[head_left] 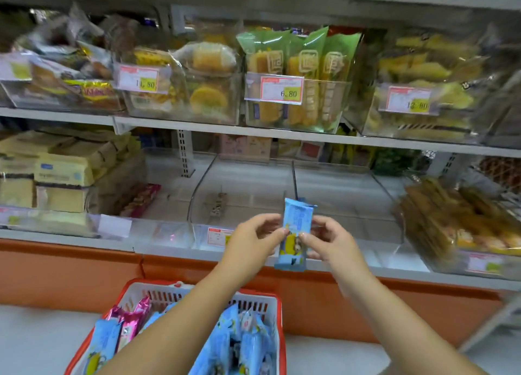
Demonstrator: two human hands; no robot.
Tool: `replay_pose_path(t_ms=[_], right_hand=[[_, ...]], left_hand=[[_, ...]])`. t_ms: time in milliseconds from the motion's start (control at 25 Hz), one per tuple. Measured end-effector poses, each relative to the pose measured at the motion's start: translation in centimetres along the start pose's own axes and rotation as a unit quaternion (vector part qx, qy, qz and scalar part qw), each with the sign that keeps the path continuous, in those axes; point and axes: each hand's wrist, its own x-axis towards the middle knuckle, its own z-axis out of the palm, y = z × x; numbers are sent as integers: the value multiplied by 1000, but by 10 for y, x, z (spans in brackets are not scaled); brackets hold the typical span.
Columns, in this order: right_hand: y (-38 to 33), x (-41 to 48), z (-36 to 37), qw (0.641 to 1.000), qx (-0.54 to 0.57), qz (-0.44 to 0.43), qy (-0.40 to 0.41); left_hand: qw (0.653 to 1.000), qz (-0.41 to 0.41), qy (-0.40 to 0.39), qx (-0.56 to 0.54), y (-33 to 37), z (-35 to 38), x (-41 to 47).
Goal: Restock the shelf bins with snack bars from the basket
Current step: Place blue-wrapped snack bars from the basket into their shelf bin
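- Both hands, left hand (253, 240) and right hand (328, 240), pinch one blue snack bar (294, 233) upright at the lower shelf's front edge, above the red basket (277, 304);
- Next, likely: lower it into the empty clear bin (253, 185) behind.

The basket (270, 307) is cut by the lower edge of the frame, and both forearms cover much of its packets. The print on the blue snack bar (296, 228) is too blurred to read. The left hand (253, 239) hides part of a price label (217, 236). The bins at the far right are smeared.
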Motion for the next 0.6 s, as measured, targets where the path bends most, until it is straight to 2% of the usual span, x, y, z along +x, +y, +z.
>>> replay_pose_path(t_ms=[80,160,320,440,520,600], right_hand=[[-22,37,-26,998,-7,-35,56],[-33,79,-50,993,-20,-45,104],[-5,157,-74,986,-68,61,142],[33,200,-84,967,-167,140,134],[54,224,-92,950,-253,147,107],[71,246,-98,937,-294,159,101]], left_hand=[[990,57,25,123,0,4,26],[969,93,9,230,-4,6,50],[916,125,-80,372,-21,20,91],[895,149,-105,406,-32,30,116],[886,161,-113,420,-37,31,128],[880,173,-126,425,-47,32,136]])
